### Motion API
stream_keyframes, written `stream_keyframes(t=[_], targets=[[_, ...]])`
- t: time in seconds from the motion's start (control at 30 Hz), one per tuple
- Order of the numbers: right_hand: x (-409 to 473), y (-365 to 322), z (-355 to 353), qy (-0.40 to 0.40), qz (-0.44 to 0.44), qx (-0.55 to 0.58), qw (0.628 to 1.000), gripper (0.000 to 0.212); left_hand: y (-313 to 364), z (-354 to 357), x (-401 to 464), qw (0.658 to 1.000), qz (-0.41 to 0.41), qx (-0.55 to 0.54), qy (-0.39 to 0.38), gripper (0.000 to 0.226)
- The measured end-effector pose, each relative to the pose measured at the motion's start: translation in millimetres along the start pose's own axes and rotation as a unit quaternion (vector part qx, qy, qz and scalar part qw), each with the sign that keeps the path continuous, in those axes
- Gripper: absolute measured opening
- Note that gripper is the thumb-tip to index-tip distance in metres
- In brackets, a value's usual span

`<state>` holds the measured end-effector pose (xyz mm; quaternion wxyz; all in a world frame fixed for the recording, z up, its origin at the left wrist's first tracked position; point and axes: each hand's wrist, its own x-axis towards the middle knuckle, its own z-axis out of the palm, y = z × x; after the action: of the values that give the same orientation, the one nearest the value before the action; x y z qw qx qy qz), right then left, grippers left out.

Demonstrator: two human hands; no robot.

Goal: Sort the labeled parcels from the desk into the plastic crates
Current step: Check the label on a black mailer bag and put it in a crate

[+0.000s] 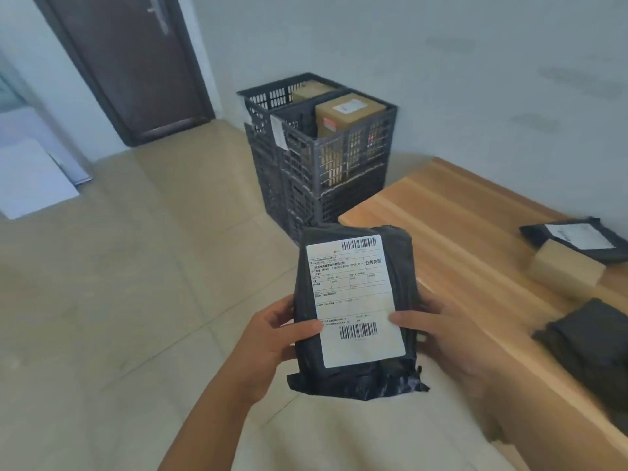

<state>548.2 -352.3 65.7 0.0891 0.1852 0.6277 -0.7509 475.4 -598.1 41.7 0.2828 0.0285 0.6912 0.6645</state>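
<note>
Both hands grip a black plastic-wrapped parcel (356, 311) at its lower half, the left hand (268, 338) curled around its 9 o'clock edge with the thumb pressed on the white shipping label (355, 300), the right hand (452, 338) wrapped around the 3 o'clock edge with its thumb on the label's opposite side. Held upright above the tiled floor (136, 283), the parcel faces the camera, barcodes showing at the top and bottom of the label and its crumpled sealed end pointing toward 6 o'clock. At 12 o'clock from the parcel, against the pale wall (441, 62), stand the black plastic crates (323, 164), stacked in two columns side by side; the nearer top crate holds a labeled cardboard box (346, 117), and the farther top crate holds another brown box (311, 91). A slip of white paper (278, 130) hangs on the side of the crates. The wooden desk (458, 232) runs from the crates toward 4 o'clock, its corner just behind the held parcel. On the desk at 2 o'clock lies a black labeled parcel (577, 241), with a small tan box (564, 270) touching its near edge. At 4 o'clock on the desk lies another black bag parcel (591, 348), partly cut off by the frame. A dark brown door (129, 62) stands shut at 10 o'clock, and white panels (34, 178) lean or lie near the 9 o'clock edge of the scene.
</note>
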Motion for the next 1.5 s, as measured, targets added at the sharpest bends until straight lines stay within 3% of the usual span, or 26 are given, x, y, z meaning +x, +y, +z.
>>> stream_keyframes(t=[0.23,0.43,0.87,1.2,1.5], targets=[[50,17,87,-0.039,0.026,-0.022,0.999,0.045,-22,-88,-12,0.997,-0.021,-0.050,0.056,0.041],[103,3,105,-0.046,0.034,-0.024,0.998,0.038,-9,-122,27,0.996,-0.026,-0.057,0.068,0.041],[318,-67,109,-0.049,0.071,0.019,0.996,0.034,84,-189,221,0.996,-0.055,-0.008,0.077,0.040],[478,-124,148,-0.078,0.101,0.007,0.992,0.034,130,-266,350,0.990,-0.067,-0.058,0.106,0.040],[635,-187,209,-0.014,0.097,-0.016,0.995,0.033,179,-379,515,0.994,-0.067,-0.054,0.063,0.045]])
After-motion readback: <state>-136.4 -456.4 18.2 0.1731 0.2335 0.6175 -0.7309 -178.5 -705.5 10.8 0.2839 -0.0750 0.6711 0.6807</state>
